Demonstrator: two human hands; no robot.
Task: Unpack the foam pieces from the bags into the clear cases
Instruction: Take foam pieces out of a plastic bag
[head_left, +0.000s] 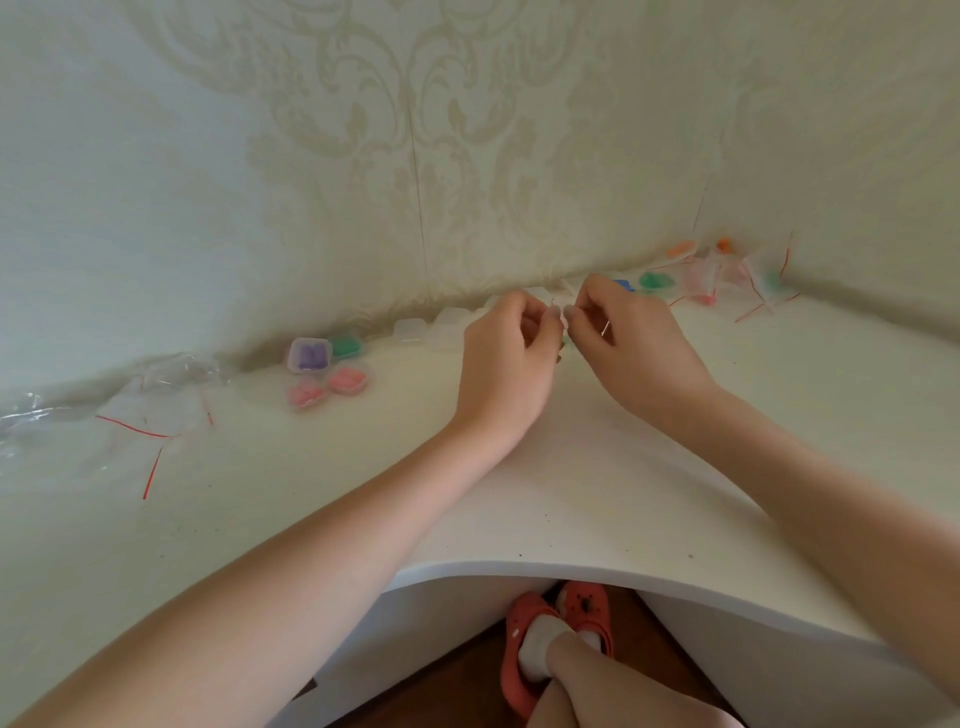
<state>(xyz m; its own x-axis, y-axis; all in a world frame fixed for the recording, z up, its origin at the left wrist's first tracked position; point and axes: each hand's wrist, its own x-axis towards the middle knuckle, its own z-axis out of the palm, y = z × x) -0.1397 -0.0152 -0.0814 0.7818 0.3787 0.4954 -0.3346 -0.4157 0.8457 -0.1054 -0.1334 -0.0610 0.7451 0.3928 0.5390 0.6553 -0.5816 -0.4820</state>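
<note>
The counter (597, 467) carries four filled cases (310, 355) near its back-left edge: one purple, one green, two pink. Two empty cases (410, 329) sit beside them. Left hand (506, 358) and right hand (631, 340) together pinch a small bag (560, 317) mid-counter.

small clear bag (560, 317) with red zip strip pinched between both hands, green foam piece (564, 341) showing below; four filled clear cases (327, 370) at left: purple, green, two pink; empty clear cases (431, 328) in a row along wall; unopened bags (727, 273) far right; emptied bags (150, 410) far left
</note>
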